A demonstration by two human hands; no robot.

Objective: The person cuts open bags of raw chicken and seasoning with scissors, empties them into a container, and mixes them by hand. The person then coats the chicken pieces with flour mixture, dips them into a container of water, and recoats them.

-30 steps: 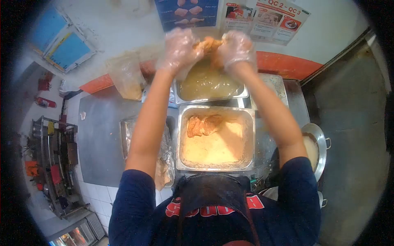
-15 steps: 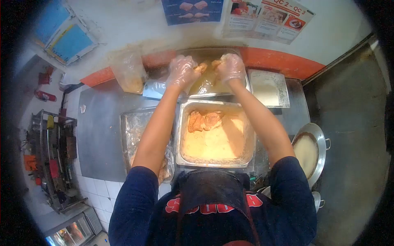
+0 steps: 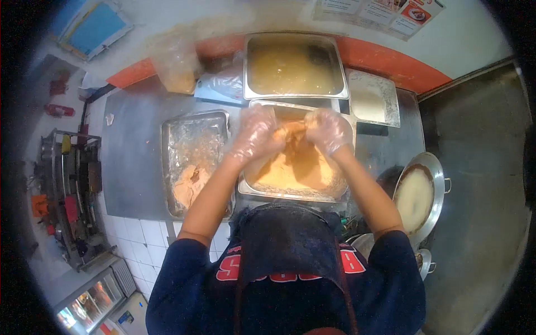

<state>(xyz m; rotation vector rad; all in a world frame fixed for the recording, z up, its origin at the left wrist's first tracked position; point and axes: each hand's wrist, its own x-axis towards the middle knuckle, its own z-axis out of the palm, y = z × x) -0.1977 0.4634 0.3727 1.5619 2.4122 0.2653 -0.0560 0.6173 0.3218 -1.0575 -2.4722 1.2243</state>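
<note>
Both my hands wear clear plastic gloves. My left hand [image 3: 258, 133] and my right hand [image 3: 329, 131] are closed on pieces of wet, orange-brown meat [image 3: 296, 135], held between them over the metal pan of pale flour [image 3: 296, 195]. Whether it is one piece or two is blurred. The far part of the flour pan is partly hidden by my hands and the meat. Behind it stands a deep metal pan of yellowish liquid [image 3: 296, 70]. Left of the flour pan lies a metal tray [image 3: 195, 134] with floured pieces [image 3: 191, 186] at its near end.
A white-powdered tray [image 3: 373, 99] stands at the back right. A round metal pan of pale batter [image 3: 416, 200] is at the right edge. A plastic bag [image 3: 177, 67] and a blue item under plastic [image 3: 220, 86] are by the wall. A shelf rack [image 3: 71, 195] stands far left.
My hands with the meat have come down and nearer, from above the liquid pan to over the flour pan. The camera's view has shifted, showing more of the left tray.
</note>
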